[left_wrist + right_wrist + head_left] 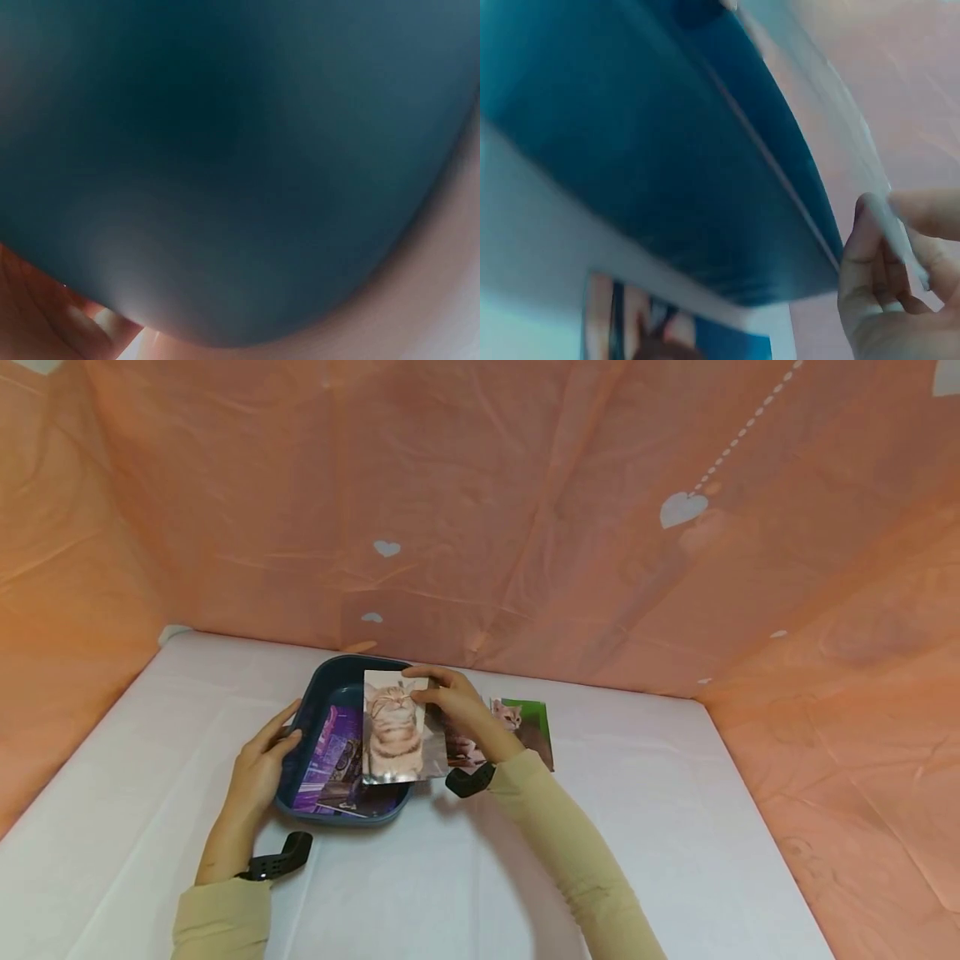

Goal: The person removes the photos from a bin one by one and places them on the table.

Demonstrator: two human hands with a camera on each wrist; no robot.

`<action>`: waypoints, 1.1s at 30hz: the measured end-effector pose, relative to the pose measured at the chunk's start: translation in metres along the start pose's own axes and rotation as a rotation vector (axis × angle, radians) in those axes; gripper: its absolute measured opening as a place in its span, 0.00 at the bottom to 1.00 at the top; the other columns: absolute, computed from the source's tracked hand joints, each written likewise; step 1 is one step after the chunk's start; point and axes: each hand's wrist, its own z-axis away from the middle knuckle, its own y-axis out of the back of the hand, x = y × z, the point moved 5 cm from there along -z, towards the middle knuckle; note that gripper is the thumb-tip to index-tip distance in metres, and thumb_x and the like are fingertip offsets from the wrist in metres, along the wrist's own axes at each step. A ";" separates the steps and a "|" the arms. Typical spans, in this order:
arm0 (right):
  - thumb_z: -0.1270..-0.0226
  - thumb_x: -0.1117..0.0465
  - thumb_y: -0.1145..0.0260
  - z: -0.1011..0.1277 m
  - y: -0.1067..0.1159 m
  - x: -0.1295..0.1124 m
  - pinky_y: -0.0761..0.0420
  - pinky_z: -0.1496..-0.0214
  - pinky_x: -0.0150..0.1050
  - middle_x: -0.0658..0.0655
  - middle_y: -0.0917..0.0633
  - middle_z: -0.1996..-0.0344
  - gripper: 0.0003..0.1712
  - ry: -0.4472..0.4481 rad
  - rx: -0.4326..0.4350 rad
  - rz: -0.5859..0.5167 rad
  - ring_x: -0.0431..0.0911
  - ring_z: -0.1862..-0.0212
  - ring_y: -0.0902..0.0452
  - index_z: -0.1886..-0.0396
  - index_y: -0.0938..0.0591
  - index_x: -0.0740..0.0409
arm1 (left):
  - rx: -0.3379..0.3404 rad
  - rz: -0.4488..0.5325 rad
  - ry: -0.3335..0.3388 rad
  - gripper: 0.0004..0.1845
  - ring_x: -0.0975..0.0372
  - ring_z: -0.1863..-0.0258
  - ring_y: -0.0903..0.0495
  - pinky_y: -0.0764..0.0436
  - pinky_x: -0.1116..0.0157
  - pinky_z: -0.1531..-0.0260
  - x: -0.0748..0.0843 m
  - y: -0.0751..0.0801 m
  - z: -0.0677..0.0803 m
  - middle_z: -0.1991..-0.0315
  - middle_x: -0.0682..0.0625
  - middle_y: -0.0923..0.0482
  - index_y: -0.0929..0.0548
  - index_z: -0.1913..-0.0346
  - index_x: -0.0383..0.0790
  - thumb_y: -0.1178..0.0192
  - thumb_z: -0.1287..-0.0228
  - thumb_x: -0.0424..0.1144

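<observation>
A dark blue tray (298,737) sits on the white table and holds purple photos (330,762). My left hand (264,758) lies against the tray's left wall with fairly straight fingers, thumb at the rim. In the left wrist view the blurred tray wall (240,150) fills the frame. My right hand (448,700) pinches the top right corner of a photo of an orange cat (392,731), held upright over the tray's right side. The right wrist view shows the fingertips (870,247) pinching that photo's thin edge (832,105) beside the tray wall (660,157).
More photos lie on the table right of the tray: a cat on green (527,720) and another one (459,748) partly under my right wrist, also low in the right wrist view (675,330). Orange sheeting (525,510) walls in the back and both sides.
</observation>
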 end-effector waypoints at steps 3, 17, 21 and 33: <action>0.37 0.70 0.37 0.003 0.009 0.003 0.33 0.74 0.33 0.47 0.27 0.77 0.21 -0.007 0.030 -0.002 0.40 0.77 0.35 0.43 0.21 0.60 | -0.003 0.000 0.002 0.27 0.39 0.31 0.44 0.47 0.39 0.34 0.000 0.001 0.000 0.28 0.32 0.45 0.43 0.26 0.51 0.57 0.25 0.45; 0.37 0.73 0.39 0.021 0.057 0.015 0.29 0.72 0.33 0.50 0.28 0.61 0.26 -0.006 0.125 -0.031 0.41 0.76 0.33 0.38 0.24 0.55 | 0.005 0.003 -0.003 0.27 0.38 0.30 0.46 0.48 0.39 0.34 0.000 0.005 -0.003 0.28 0.31 0.45 0.42 0.26 0.49 0.57 0.25 0.45; 0.36 0.70 0.38 0.027 0.074 0.021 0.29 0.70 0.33 0.52 0.29 0.41 0.26 -0.038 0.174 -0.007 0.40 0.71 0.31 0.39 0.23 0.49 | 0.007 0.007 0.001 0.27 0.39 0.29 0.47 0.49 0.39 0.33 0.000 0.005 -0.003 0.28 0.32 0.46 0.42 0.26 0.49 0.56 0.25 0.45; 0.37 0.73 0.40 0.041 0.121 0.033 0.29 0.62 0.31 0.56 0.35 0.29 0.29 -0.031 0.251 0.064 0.42 0.50 0.34 0.35 0.27 0.59 | 0.023 0.002 -0.003 0.27 0.47 0.39 0.34 0.36 0.51 0.39 -0.002 0.007 -0.003 0.31 0.34 0.38 0.42 0.26 0.50 0.57 0.25 0.46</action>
